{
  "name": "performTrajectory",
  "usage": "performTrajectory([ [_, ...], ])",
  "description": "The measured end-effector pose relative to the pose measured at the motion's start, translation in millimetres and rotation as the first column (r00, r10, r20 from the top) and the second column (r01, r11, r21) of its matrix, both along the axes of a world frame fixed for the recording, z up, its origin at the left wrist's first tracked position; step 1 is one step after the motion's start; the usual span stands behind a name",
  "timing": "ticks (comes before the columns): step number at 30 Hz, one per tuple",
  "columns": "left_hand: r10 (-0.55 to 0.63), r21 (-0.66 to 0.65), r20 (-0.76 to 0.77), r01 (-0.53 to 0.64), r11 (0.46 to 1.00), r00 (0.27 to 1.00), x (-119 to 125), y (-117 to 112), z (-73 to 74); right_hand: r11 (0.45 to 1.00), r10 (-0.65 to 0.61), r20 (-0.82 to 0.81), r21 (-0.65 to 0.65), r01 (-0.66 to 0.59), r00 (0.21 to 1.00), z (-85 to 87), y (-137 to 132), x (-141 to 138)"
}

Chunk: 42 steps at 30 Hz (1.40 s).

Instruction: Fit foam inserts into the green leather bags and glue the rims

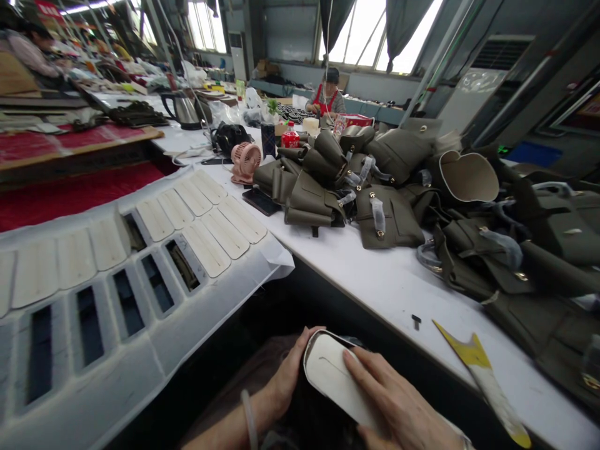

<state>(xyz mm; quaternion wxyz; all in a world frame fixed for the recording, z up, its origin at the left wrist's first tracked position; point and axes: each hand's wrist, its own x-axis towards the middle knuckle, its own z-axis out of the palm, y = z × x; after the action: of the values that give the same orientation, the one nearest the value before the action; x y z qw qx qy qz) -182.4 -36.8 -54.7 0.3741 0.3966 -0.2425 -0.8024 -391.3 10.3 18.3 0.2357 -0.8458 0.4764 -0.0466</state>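
Low in the view, over my lap, is a rounded white panel (335, 375) with a short dark line on it. A thin raised rim, pale with a dark outer side, runs round its far end, like the base of a bag; what lies beneath is too dark to make out. My left hand (288, 369) is closed round the rim at the far left end, thumb side up. Across the panel's right side lies my right hand (394, 394), fingers pressing on its face and gripping its edge.
White rounded panels (75, 259) lie in rows on a covered board (154, 350) at left. Olive bags (389, 215) pile up on the white table (337, 269) at right. Nearer are a yellow-ended tool (482, 375), a phone (261, 202) and a pink fan (246, 160). Other people sit farther back.
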Motion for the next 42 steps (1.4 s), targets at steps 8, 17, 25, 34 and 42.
performTrajectory([
  [8,-0.018,0.014,-0.095,0.019,1.0,0.995,-2.1,-2.6,-4.5,0.976,-0.194,-0.034,-0.105,0.19,0.98,-17.2,-4.0,10.1],
  [17,-0.055,-0.029,-0.087,0.052,0.998,0.995,-2.7,-5.5,-10.4,0.972,-0.21,0.075,-0.095,0.217,0.975,-17.8,-9.8,7.0],
  [25,-0.064,-0.078,-0.176,0.051,0.996,0.982,0.4,-2.9,-13.8,0.967,-0.235,0.084,-0.081,0.242,0.968,-18.5,-10.4,10.6],
  [34,-0.081,-0.09,-0.18,0.066,0.994,0.98,0.9,-2.9,-17.5,0.967,-0.231,0.017,-0.103,0.231,0.973,-15.4,-10.7,15.6],
  [42,-0.139,-0.21,-0.123,0.111,0.971,0.983,10.4,3.1,-32.8,0.965,-0.258,0.032,-0.046,0.259,0.966,-14.0,-9.9,19.5],
])
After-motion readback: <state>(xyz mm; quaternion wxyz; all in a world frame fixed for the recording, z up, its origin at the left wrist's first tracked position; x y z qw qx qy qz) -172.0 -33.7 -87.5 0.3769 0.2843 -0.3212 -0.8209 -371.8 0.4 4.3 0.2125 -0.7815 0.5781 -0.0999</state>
